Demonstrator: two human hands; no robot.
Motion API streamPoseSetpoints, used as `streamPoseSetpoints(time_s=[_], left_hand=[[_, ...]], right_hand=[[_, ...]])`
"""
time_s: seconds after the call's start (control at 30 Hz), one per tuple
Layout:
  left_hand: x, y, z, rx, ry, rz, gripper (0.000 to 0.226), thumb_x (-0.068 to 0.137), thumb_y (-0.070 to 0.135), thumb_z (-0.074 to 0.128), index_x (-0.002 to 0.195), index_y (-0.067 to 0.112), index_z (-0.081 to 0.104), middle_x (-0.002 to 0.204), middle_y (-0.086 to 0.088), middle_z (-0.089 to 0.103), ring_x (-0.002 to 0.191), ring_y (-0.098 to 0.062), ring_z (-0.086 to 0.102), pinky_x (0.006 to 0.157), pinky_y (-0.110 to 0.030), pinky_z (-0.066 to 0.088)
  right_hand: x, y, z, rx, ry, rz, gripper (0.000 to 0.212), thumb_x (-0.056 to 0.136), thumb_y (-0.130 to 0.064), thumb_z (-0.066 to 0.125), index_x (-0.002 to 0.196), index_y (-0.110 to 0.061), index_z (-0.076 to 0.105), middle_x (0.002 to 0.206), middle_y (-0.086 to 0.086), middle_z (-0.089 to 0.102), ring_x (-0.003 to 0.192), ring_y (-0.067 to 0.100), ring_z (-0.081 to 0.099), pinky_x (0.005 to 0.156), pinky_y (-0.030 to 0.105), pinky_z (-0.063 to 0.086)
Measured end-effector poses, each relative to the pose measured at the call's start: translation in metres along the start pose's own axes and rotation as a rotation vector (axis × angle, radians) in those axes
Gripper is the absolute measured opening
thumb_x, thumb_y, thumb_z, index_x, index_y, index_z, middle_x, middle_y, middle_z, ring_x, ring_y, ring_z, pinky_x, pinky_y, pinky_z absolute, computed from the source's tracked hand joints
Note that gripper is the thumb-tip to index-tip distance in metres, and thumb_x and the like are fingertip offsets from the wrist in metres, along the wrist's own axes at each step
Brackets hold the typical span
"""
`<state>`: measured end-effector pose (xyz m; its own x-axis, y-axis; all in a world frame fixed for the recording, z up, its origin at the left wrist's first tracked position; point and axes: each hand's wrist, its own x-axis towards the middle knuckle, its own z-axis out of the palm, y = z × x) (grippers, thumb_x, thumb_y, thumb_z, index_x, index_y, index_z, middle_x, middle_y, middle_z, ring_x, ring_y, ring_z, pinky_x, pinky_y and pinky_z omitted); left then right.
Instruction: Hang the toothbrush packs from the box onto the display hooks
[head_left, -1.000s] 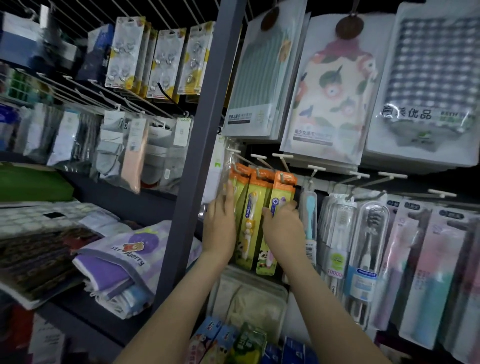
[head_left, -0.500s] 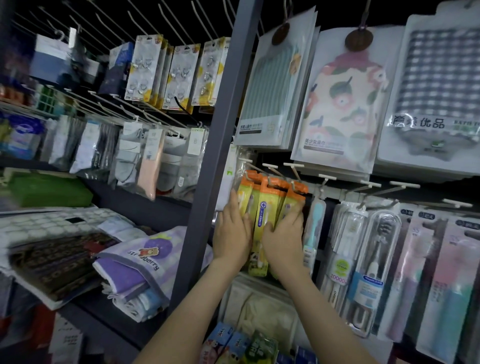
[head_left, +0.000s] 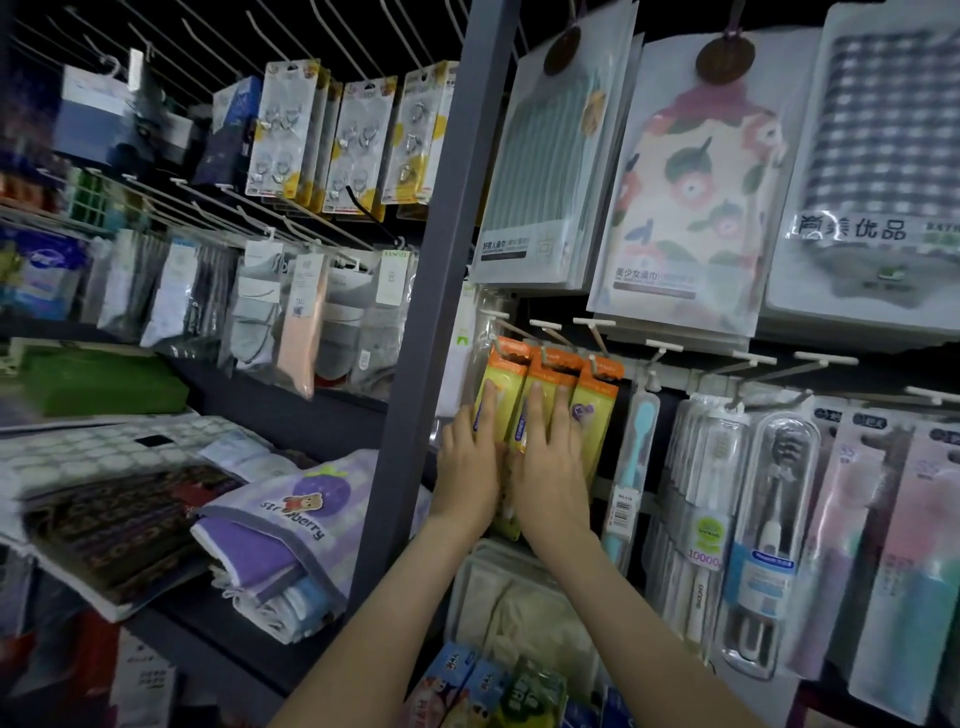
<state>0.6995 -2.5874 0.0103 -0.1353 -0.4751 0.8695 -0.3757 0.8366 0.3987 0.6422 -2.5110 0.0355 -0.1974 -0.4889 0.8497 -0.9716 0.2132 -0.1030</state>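
Three orange-and-yellow toothbrush packs (head_left: 597, 400) hang side by side on white display hooks (head_left: 550, 338) just right of the grey upright post. My left hand (head_left: 470, 462) lies flat against the leftmost pack, fingers straight. Beside it, my right hand (head_left: 550, 462) presses flat on the middle and right packs, fingers straight and spread. Both hands cover the lower halves of the packs. The box is not in view.
The grey post (head_left: 441, 291) stands left of my hands. A blue toothbrush pack (head_left: 636, 467) and electric toothbrush packs (head_left: 769, 530) hang to the right, towel packs (head_left: 691, 192) above. Folded cloths (head_left: 291, 525) lie on the left shelf, colourful boxes (head_left: 488, 691) below.
Both hands went from holding the packs' sides to lying flat on their fronts, side by side. The packs now hang straighter and closer together. The camera moved nearer.
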Motion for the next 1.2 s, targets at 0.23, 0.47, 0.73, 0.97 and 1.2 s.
streamPoseSetpoints(time_s=[0.23,0.47,0.73,0.97,1.2], left_hand=[[0.000,0.000,0.001,-0.118,-0.057,0.003,0.074,0.099,0.016,0.050,0.153,0.022,0.001,0.155,-0.006,0.026,0.138,-0.025,0.030,0.109,-0.034,0.032],[-0.009,0.006,0.005,0.056,-0.020,0.073,0.074,0.094,0.028,0.037,0.148,0.033,-0.014,0.159,-0.018,0.008,0.146,-0.034,0.013,0.111,-0.058,0.028],[-0.032,0.034,-0.004,0.004,0.027,0.225,0.063,0.094,0.023,0.036,0.152,0.021,0.013,0.159,-0.015,0.017,0.146,-0.025,0.012,0.118,-0.048,0.019],[-0.058,0.087,-0.011,-0.074,0.034,0.292,0.050,0.090,0.004,0.052,0.140,0.008,0.047,0.135,-0.024,0.048,0.125,-0.035,0.044,0.116,-0.033,0.017],[-0.096,0.169,-0.011,-0.044,-0.139,0.277,0.049,0.089,0.023,0.037,0.130,0.003,0.054,0.129,-0.024,0.053,0.115,-0.041,0.054,0.094,-0.049,0.045]], right_hand=[[-0.001,-0.013,-0.004,0.089,-0.022,0.194,0.078,0.096,-0.015,0.051,0.153,-0.018,-0.002,0.155,0.009,0.010,0.138,0.025,0.004,0.107,0.042,0.030],[-0.007,-0.007,-0.002,0.111,0.061,0.192,0.073,0.095,-0.020,0.053,0.151,-0.002,0.011,0.155,0.016,0.017,0.144,0.029,0.009,0.113,0.043,0.024],[-0.037,0.006,-0.036,0.175,0.209,-0.024,0.055,0.089,-0.005,0.039,0.144,0.000,0.033,0.146,0.021,0.036,0.134,0.033,0.035,0.108,0.041,0.035],[-0.062,0.048,-0.091,-0.045,0.193,-0.022,0.050,0.084,-0.019,0.037,0.127,-0.004,0.055,0.126,0.016,0.058,0.114,0.029,0.051,0.092,0.040,0.047],[-0.107,0.102,-0.149,0.036,0.134,-0.028,0.042,0.080,0.001,0.060,0.122,0.005,0.054,0.119,0.020,0.058,0.115,0.029,0.049,0.103,0.039,0.042]])
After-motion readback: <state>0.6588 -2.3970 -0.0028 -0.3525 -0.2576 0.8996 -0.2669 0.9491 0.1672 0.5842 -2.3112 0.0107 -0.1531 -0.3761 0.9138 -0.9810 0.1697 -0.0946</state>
